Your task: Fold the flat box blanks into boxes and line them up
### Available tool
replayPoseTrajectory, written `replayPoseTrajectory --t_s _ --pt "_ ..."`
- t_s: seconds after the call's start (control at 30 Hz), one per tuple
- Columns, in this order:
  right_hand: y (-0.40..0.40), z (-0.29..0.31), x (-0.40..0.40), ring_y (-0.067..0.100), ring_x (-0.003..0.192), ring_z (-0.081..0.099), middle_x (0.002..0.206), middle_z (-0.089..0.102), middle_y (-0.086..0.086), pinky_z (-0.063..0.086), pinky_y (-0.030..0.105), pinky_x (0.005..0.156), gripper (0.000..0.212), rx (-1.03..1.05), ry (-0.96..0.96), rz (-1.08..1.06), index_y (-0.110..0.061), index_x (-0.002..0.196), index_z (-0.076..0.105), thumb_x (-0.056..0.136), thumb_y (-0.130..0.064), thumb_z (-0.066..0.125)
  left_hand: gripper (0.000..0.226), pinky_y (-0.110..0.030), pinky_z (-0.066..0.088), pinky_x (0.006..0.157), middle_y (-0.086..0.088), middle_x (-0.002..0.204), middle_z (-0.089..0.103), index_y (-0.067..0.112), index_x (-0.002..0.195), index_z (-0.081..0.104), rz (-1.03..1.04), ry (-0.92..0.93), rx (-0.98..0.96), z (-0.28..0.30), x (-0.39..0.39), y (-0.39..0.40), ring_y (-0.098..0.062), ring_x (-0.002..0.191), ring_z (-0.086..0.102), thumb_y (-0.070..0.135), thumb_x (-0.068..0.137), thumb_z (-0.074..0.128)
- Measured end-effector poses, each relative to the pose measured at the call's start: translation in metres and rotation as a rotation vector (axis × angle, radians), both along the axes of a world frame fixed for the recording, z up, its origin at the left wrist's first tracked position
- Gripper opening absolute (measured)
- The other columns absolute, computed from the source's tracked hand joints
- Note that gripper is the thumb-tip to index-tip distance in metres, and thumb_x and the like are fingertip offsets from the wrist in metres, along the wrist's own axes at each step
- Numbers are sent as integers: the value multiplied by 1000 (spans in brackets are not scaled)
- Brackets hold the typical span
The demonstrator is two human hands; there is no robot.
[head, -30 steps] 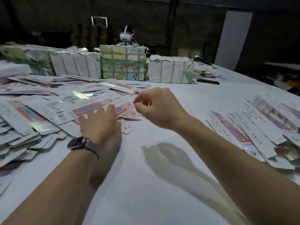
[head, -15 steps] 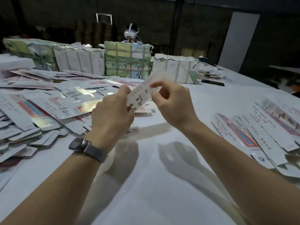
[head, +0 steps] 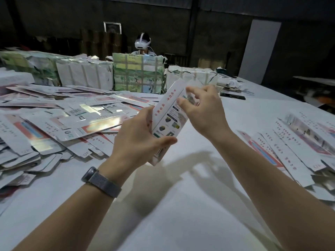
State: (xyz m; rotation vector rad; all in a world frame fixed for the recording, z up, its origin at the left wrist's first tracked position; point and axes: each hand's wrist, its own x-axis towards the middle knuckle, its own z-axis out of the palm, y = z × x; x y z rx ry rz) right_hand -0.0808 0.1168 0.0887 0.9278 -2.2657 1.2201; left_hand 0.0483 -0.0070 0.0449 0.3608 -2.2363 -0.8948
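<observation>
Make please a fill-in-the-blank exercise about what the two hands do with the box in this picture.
1. The left hand holds the box blank at its ____ end.
2. A ____ sits on the left wrist.
3. The heap of flat blanks lies to the person's ____.
4. The right hand is at the blank's ____ part.

Missing words: lower; watch; left; upper

A single head-worn view looks forward and down across the white bench (head: 181, 205), close above its near edge, facing the stacked bundles (head: 138, 74) along the far side.
</observation>
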Motion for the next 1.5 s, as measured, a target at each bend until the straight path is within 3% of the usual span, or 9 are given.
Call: replayPoseTrajectory --t_s 0.17,0.3,0.4,0.57,0.73,0.97,1.13,1.27,1.5 --pt "0 2 6 11 99 50 111 41 -3 48 23 85 56 -74 -14 86 -28 144 49 92 -44 63 58 -42 56 70 19 89 63 46 111 36 -175 -33 -128 -6 -1 1 -17 79 68 5 86 67" --pt "1 4 15 12 98 63 116 56 -6 52 26 71 67 -207 -265 345 -36 148 36 88 -60 52 75 -16 42 69 9 127 50 50 125 24 -320 0 -122 -10 0 4 -6 92 60 -7 82 48" --pt "3 4 17 15 81 71 109 62 1 52 23 60 56 -333 -333 406 -27 146 37 95 -33 58 84 -27 43 86 11 148 34 58 140 20 -390 -33 -103 -12 0 7 -18 125 48 13 78 56" --pt "9 4 12 21 92 71 108 66 13 58 28 64 38 -449 -363 388 -33 131 40 101 -9 44 59 -23 58 78 9 134 42 61 130 34 -382 143 164 -2 0 18 -13 114 60 60 83 70" --pt "9 3 17 21 96 69 112 65 5 58 28 62 35 -332 -395 511 -27 125 54 101 -4 42 76 -34 63 73 0 109 67 40 140 38 -433 207 579 1 0 10 -17 103 72 5 83 74" --pt "5 1 19 5 89 52 103 47 -9 43 15 80 35 -97 -48 176 -28 131 64 96 -31 62 88 -47 63 77 0 119 70 60 125 53 -582 145 692 2 0 19 -24 106 71 -18 91 32" --pt "3 -2 26 7 70 58 83 61 -8 56 32 68 31 -188 -29 261 -20 120 72 91 -30 69 60 -45 61 73 -4 113 71 52 133 49 -637 102 733 3 2 23 -35 95 74 14 87 48" --pt "5 -4 23 -1 54 50 54 51 -24 44 15 57 21 -273 -132 298 -16 106 75 88 -26 74 60 -46 61 74 -4 115 73 27 132 59 -616 35 747 3 8 24 -38 96 72 66 100 26" --pt "30 26 10 0 50 52 85 72 19 38 12 47 22 -83 -272 454 -13 78 60 93 -26 68 70 -41 60 74 -11 109 74 20 130 61 -661 -115 687 6 10 20 -26 82 71 67 99 19"
